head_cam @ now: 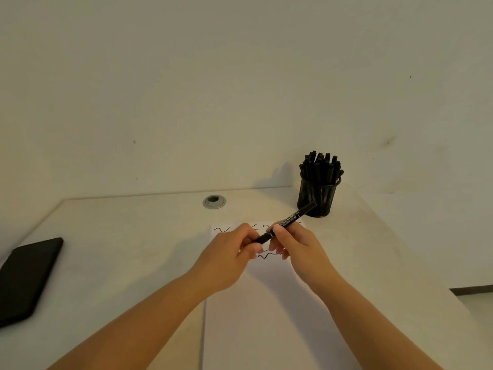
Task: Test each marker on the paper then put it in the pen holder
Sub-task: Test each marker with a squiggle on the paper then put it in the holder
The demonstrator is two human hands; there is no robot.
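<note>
A black marker (289, 219) with white lettering is held above the white paper (256, 311), slanting up to the right. My left hand (229, 259) grips its lower end, the cap end. My right hand (294, 245) pinches the barrel just beyond it. Black squiggles mark the paper near its far edge and under my hands. The black mesh pen holder (317, 194) stands at the back right, packed with several black markers. The marker's far tip points at the holder's base.
A black phone (25, 276) lies on the beige table (120, 249) at the left edge. A metal cable grommet (214, 201) sits near the wall. The table's right edge falls off past the holder.
</note>
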